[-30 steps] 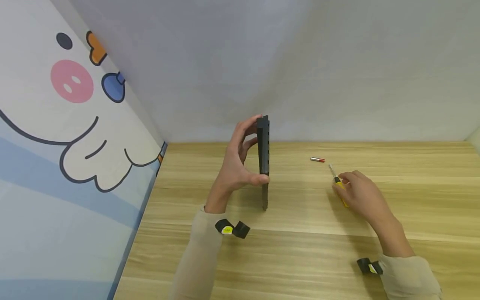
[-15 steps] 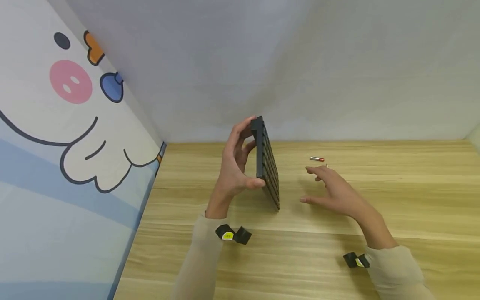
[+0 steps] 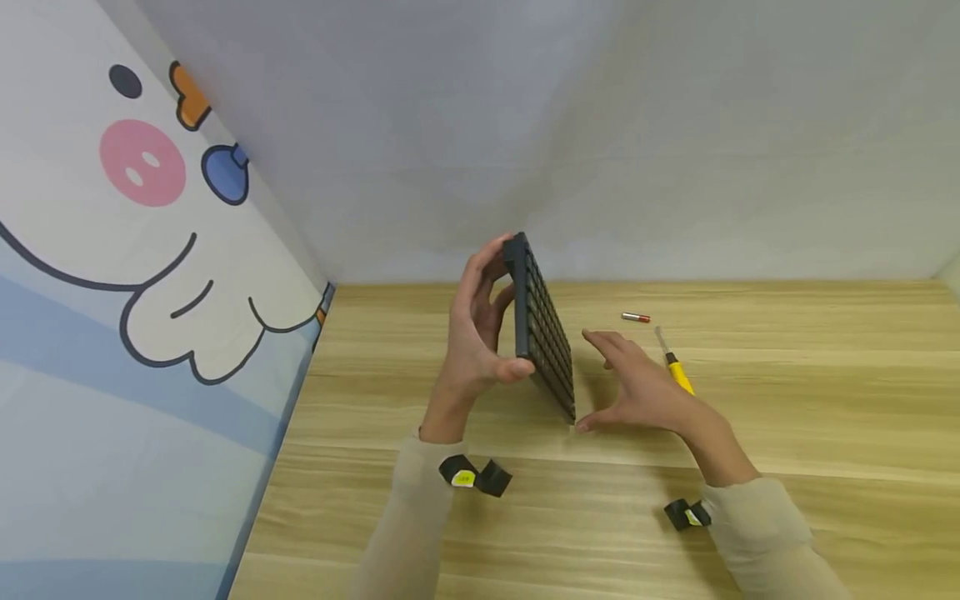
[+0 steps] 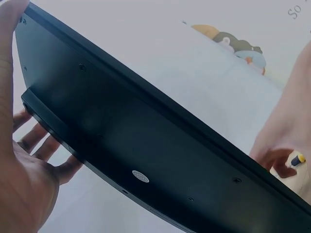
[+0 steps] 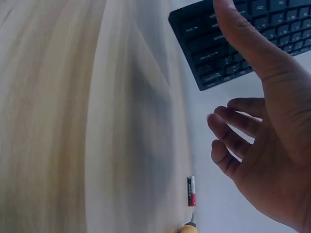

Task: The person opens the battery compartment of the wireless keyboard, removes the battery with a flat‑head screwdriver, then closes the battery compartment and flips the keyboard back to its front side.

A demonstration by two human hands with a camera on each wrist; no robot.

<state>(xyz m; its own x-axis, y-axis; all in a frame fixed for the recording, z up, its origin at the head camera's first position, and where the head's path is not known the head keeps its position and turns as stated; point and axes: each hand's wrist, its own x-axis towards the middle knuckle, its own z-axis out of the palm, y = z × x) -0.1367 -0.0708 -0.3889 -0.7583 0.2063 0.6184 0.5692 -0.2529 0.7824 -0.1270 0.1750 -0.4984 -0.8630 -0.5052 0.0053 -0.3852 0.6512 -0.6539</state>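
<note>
My left hand [image 3: 467,354] grips one short end of a black keyboard [image 3: 551,354], fingers along the far long edge and thumb on the near one. The keyboard stands steeply tilted above the table, keys facing right. Its smooth back [image 4: 121,126], with screws and an oval sticker, fills much of the left wrist view. Beside the keyboard's other end is my right hand [image 3: 641,392], fingers spread and thumb apart. In the right wrist view its thumb overlaps the keys; whether it touches cannot be told. A yellow-handled screwdriver [image 3: 678,373] lies behind the right hand, its handle end hidden.
A small silver and red battery [image 3: 636,317] lies on the wooden table [image 3: 585,517], near the screwdriver's tip. The pale back wall [image 3: 675,167] rises at the table's far edge. A wall panel with cartoon prints [image 3: 142,162] stands at the left.
The right hand has let go of the screwdriver and moved left to the keyboard, its fingers spreading. The keyboard has turned so its keys show in the head view.
</note>
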